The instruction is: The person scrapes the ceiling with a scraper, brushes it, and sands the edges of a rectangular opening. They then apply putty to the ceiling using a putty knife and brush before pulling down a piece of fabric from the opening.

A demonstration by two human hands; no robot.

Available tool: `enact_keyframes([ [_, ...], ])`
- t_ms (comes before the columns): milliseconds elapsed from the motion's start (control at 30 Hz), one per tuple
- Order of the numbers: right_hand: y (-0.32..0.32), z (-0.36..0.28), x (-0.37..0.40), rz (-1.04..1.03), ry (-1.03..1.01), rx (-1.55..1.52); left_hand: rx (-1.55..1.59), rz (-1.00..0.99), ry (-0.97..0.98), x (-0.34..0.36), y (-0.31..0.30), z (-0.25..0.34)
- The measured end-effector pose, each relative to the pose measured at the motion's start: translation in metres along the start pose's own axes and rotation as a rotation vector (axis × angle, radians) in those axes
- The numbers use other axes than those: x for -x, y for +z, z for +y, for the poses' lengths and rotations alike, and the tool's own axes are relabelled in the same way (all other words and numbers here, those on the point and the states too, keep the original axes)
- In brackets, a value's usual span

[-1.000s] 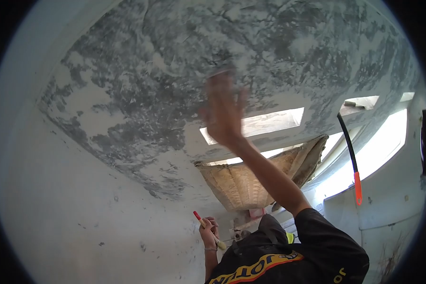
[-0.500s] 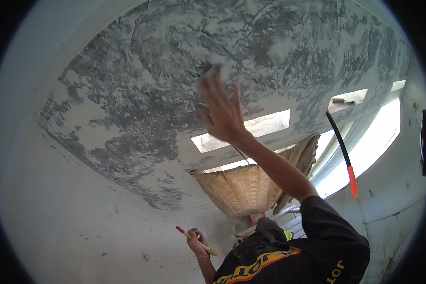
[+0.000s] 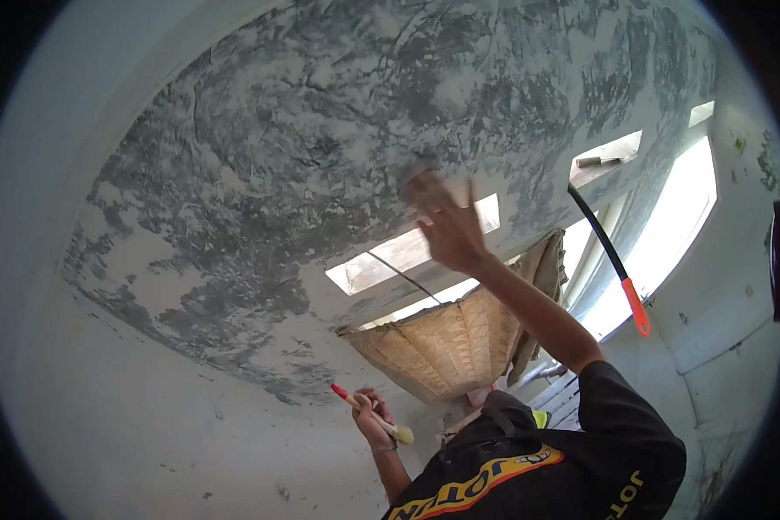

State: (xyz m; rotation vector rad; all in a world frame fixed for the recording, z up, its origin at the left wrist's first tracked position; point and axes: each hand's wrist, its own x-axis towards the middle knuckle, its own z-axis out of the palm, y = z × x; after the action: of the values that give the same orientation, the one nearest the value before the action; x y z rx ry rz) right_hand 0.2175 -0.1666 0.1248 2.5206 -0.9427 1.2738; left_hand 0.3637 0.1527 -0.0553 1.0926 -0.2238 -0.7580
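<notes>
My left hand (image 3: pixel 373 416) is low in the view, its fingers closed around a paintbrush (image 3: pixel 352 399). The brush has a red-tipped handle pointing up and left, and pale bristles at its lower right end. My right hand (image 3: pixel 456 232) is raised on a stretched arm before the wall (image 3: pixel 321 165), which is patched grey and white. Motion blurs its fingertips. A dark, flat-looking thing (image 3: pixel 422 168) shows at them, its kind too smeared to tell. The hand overlaps the right part of a narrow slot opening (image 3: pixel 364 271) in the wall.
A brown quilted cloth (image 3: pixel 442 351) hangs below the slot opening. Right of it, a black rod with an orange handle (image 3: pixel 634 308) hangs from a second slot (image 3: pixel 624 146), where a small dark-ended tool (image 3: pixel 600 161) lies. A bright window (image 3: pixel 667 251) stands farther right.
My right hand has moved down and right across the wall, with the dark thing at its fingertips. My left hand has shifted slightly up and right with the paintbrush. The view has tilted.
</notes>
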Motion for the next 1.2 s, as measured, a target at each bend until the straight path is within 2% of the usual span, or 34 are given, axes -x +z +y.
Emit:
enact_keyframes([
  [33,-0.004,0.013,-0.001,0.040,0.124,0.054,0.020,-0.004,-0.005,0.001,-0.001,-0.004],
  [67,-0.014,0.018,-0.015,0.183,0.235,0.001,0.042,0.015,0.012,0.002,0.000,-0.008],
  [100,-0.019,0.017,-0.028,0.182,0.245,0.009,0.037,0.008,0.004,0.003,0.001,-0.012],
  [167,-0.024,-0.002,-0.063,0.391,0.310,-0.131,-0.022,0.019,-0.088,0.002,0.007,-0.015],
  [233,-0.014,-0.027,-0.055,0.163,0.109,-0.112,-0.061,-0.028,-0.117,0.002,0.022,-0.015],
  [300,-0.003,-0.038,-0.018,0.034,-0.024,-0.204,-0.107,-0.069,-0.147,0.003,0.038,-0.009],
  [367,0.021,-0.017,0.023,-0.060,-0.045,-0.177,-0.109,-0.141,-0.111,0.007,0.053,-0.003],
  [433,0.032,0.007,0.044,-0.018,0.045,-0.049,-0.069,-0.158,-0.113,0.009,0.052,-0.004],
  [533,0.035,0.023,0.038,0.132,0.102,-0.084,-0.042,-0.141,-0.130,0.016,0.053,-0.003],
  [700,0.005,0.030,-0.020,0.452,0.315,-0.200,-0.141,-0.089,-0.168,0.029,0.056,0.003],
  [733,-0.009,0.029,-0.036,0.446,0.349,-0.236,-0.149,-0.070,-0.166,0.032,0.057,0.005],
  [867,-0.026,0.015,-0.086,0.537,0.298,-0.297,-0.220,-0.069,-0.158,0.031,0.050,-0.001],
  [900,-0.024,0.012,-0.081,0.533,0.293,-0.301,-0.202,-0.057,-0.170,0.031,0.050,-0.002],
  [967,-0.016,-0.001,-0.058,0.222,0.046,-0.264,-0.182,-0.036,-0.180,0.033,0.051,-0.003],
  [1000,-0.011,-0.003,-0.039,0.177,-0.001,-0.314,-0.181,-0.048,-0.187,0.033,0.052,-0.004],
  [1100,0.013,0.029,0.008,0.059,0.045,-0.196,-0.184,-0.062,-0.186,0.032,0.055,-0.005],
  [1167,-0.002,0.047,0.002,0.144,0.187,-0.140,-0.191,-0.054,-0.181,0.030,0.058,-0.005],
  [1200,-0.005,0.057,-0.012,0.288,0.212,-0.135,-0.189,-0.050,-0.177,0.030,0.059,-0.004],
])
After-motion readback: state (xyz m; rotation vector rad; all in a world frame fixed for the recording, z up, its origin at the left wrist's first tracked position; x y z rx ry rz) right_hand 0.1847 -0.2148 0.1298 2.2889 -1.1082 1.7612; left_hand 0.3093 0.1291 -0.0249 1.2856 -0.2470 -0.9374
